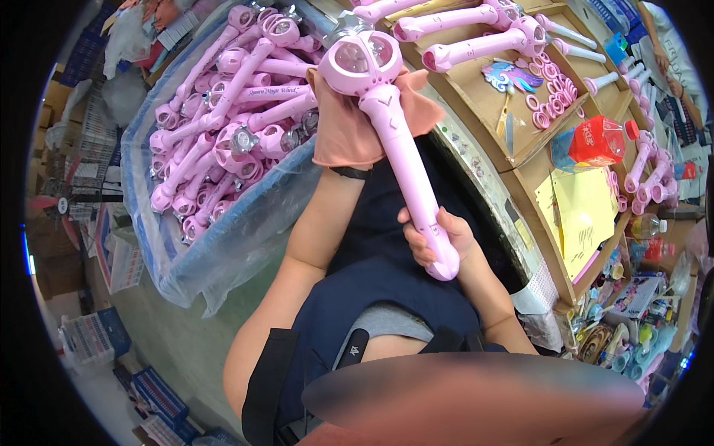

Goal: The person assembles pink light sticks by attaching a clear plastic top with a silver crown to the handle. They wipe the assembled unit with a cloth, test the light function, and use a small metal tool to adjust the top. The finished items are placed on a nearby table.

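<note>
I hold one pink toy wand [398, 141] over my lap. My right hand [435, 238] grips the lower end of its handle. My left hand [357, 119], in a peach cloth glove, is closed around the wand just under its round head with the clear window. Close to the left of my gloved hand stands a bin lined with clear plastic [223, 245], piled with several more pink wands [230, 126].
A wooden bench [532, 186] runs on my right. On it lie several pink wands [468, 33], pink rings [550, 97], scissors [506, 119], a red bottle [599, 141] and yellow paper [580, 208]. Another person's arm [662, 52] shows at the top right. Crates stand on the floor at left.
</note>
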The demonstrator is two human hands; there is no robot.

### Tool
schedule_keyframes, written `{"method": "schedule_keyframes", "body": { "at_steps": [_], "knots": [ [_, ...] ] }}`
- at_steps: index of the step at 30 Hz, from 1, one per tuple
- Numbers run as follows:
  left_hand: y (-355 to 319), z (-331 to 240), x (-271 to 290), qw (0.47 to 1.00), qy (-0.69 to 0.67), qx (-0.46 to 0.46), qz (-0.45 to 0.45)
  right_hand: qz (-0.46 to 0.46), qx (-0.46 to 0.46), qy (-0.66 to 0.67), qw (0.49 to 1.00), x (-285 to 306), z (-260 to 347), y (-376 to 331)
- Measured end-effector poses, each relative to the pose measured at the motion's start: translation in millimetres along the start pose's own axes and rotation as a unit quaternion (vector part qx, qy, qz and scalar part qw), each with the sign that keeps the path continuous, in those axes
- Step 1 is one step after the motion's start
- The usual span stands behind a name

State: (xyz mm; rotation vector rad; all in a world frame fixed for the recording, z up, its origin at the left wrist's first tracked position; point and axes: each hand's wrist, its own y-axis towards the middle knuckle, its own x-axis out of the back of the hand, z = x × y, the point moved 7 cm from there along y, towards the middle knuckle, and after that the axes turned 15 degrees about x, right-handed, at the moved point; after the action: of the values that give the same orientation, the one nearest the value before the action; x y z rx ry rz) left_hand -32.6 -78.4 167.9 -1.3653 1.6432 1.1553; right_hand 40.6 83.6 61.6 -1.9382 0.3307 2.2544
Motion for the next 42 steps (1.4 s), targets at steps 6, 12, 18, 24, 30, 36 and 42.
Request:
{"method": "schedule_keyframes", "body": {
  "at_steps": [6, 12, 18, 24, 30, 36, 42],
  "knots": [
    [-11.0, -8.0, 15.9, 0.987, 0.041, -0.037, -0.153, -0.06, 0.013, -0.243, 0.968, 13.1, 17.3, 13.1],
    [-15.7, 38.1, 20.3, 0.98, 0.058, 0.02, -0.189, -0.157, 0.132, -0.5, 0.841, 15.1, 58.1, 35.6],
    [-23.7, 49.5, 8.9, 0.724, 0.681, 0.049, -0.1, -0.205, 0.269, -0.599, 0.726, 11.2, 66.7, 26.1],
    [-41.8, 41.4, 14.4, 0.665, 0.709, -0.08, -0.22, -0.24, 0.29, -0.61, 0.697, 14.6, 69.3, 17.5],
    [-45.1, 34.1, -5.0, 0.563, 0.776, -0.17, -0.226, -0.235, 0.256, -0.613, 0.709, 14.9, 55.4, 18.5],
    [-20.4, 32.1, 11.3, 0.655, 0.711, -0.129, -0.221, -0.21, 0.246, -0.635, 0.701, 12.3, 53.3, 24.0],
    [-23.4, 49.9, 36.9, 0.765, 0.625, -0.054, -0.149, -0.225, 0.261, -0.656, 0.671, 13.4, 63.1, 21.4]
  ]
}}
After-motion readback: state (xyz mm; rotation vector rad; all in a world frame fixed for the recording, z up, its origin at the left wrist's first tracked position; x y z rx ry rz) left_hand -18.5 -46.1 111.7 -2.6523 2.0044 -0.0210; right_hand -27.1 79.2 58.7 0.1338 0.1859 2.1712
